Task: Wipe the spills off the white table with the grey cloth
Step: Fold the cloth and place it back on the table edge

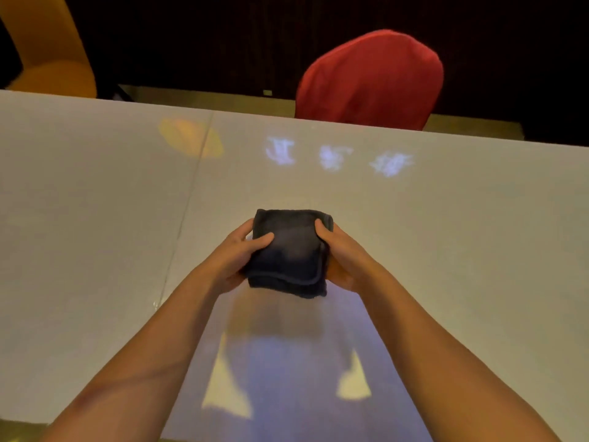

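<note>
Right now the grey cloth [290,250] sits folded into a thick square pad, held over the middle of the white table [95,202]; whether its underside touches the surface I cannot tell. Both hands clasp it: the left hand [237,258] curls round its left edge with the thumb laid on top, and the right hand [339,255] wraps the right edge, fingers closed on the fabric. Beyond the cloth, nearer the table's far edge, three pale smeared spills [334,157] lie in a row, with an orange patch [191,138] left of them. A red chair [369,81] stands past that far edge. The cloth looks soft, light and limp, so it should squash and unfold easily; a flat palm pressing on top would likely keep the pad together better than pinching its sides.
</note>
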`<state>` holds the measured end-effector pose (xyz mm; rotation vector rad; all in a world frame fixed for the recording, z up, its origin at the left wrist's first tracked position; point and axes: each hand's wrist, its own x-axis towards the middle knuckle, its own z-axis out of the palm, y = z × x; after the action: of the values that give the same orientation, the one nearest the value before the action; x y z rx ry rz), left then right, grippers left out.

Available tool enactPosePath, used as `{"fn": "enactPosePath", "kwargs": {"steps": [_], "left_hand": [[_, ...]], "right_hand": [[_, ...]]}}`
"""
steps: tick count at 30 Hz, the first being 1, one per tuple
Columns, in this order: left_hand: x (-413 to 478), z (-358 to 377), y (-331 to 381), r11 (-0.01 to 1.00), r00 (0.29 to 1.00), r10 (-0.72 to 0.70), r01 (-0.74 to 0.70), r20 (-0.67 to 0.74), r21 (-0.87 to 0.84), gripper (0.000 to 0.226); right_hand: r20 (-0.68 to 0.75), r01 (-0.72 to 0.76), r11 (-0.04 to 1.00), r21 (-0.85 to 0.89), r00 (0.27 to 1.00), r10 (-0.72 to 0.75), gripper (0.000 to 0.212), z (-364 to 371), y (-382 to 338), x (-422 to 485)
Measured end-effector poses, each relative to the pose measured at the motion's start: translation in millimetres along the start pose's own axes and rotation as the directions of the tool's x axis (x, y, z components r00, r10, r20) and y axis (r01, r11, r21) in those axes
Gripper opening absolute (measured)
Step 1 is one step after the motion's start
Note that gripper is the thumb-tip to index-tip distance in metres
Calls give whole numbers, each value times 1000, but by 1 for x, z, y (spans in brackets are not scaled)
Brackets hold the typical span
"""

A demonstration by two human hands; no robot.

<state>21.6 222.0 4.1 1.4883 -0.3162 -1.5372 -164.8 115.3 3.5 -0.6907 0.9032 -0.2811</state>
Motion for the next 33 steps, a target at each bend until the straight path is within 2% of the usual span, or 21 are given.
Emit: {"fn": "enactPosePath", "kwargs": {"steps": [5,12,16,20,25,26,27,28,29,30,31,32,33], "left_hand": [[60,-16,40,996,994,86,-88,-60,-26,25],[165,-19,118,981,972,178,-188,-154,-54,23],[203,-18,145,976,964,179,-199,-194,-86,39],[220,-23,155,981,966,151,-173,-211,-91,53],[233,-28,154,983,987,62,-87,-149,-163,78],[233,-28,153,987,986,71,-91,-149,-131,82],[233,-28,151,992,979,112,-119,-171,-30,85],[232,-29,148,973,959,193,-160,-209,164,86],[231,-29,145,893,921,303,-185,-244,410,87],[231,-31,141,763,878,411,-184,-245,620,86],[230,-32,137,646,848,479,-168,-224,744,84],[230,-32,133,589,841,498,-148,-213,794,80],[228,-32,129,579,847,485,-125,-217,806,76]], "right_hand": [[-94,33,994,109,995,-22,42,14,-31,53],[-328,119,992,32,939,-102,38,25,-105,144],[-428,180,984,-3,889,-164,43,25,-141,178],[-464,157,986,-57,870,-165,41,27,-150,197],[-461,154,982,-109,868,-187,59,24,-149,216],[-450,159,978,-138,869,-205,65,22,-147,219],[-435,159,967,-200,870,-233,70,20,-144,220],[-415,152,945,-289,870,-266,73,19,-139,220],[-402,143,909,-391,862,-309,73,19,-135,217],[-394,144,860,-490,843,-366,70,18,-131,215],[-383,149,798,-584,816,-433,64,16,-127,212],[-357,156,731,-664,793,-493,58,15,-123,211],[-323,144,669,-730,789,-522,53,14,-120,210]]}}
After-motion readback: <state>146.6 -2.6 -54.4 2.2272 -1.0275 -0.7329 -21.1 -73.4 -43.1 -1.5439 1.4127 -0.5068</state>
